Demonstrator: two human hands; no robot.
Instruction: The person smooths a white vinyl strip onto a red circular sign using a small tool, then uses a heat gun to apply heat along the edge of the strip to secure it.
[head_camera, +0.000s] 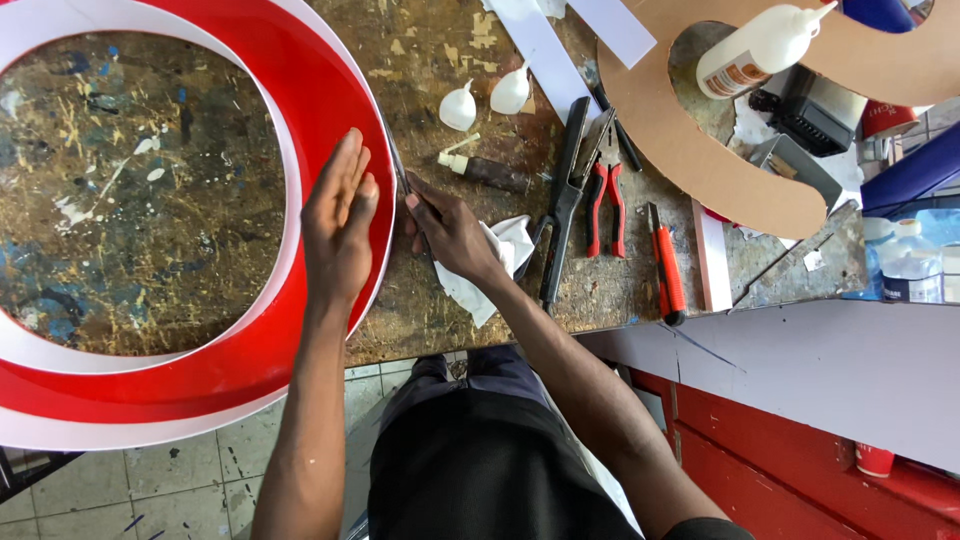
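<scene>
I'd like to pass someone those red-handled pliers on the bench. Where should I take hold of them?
Grip the red pliers by both red handles together, coming from the near bench edge. They lie flat with handles toward you and splayed slightly; the dark jaws point away. The black tool lies close on one side, so close your fingers from above.

A large ring (330, 90) lay on the left part of the workbench (440, 40), overhanging its near edge. The left hand (338, 220) rested flat on the ring's right side; the right hand (450, 232) sat just beside it, gripping what seemed a thin blade (398, 165) against the rim. A cloth (505, 262) lay under that wrist. Right of it lay pliers (604, 200), then a utility knife (667, 265). A glue bottle (760, 48) lay on a cardboard cutout (680, 150) at the far right.
</scene>
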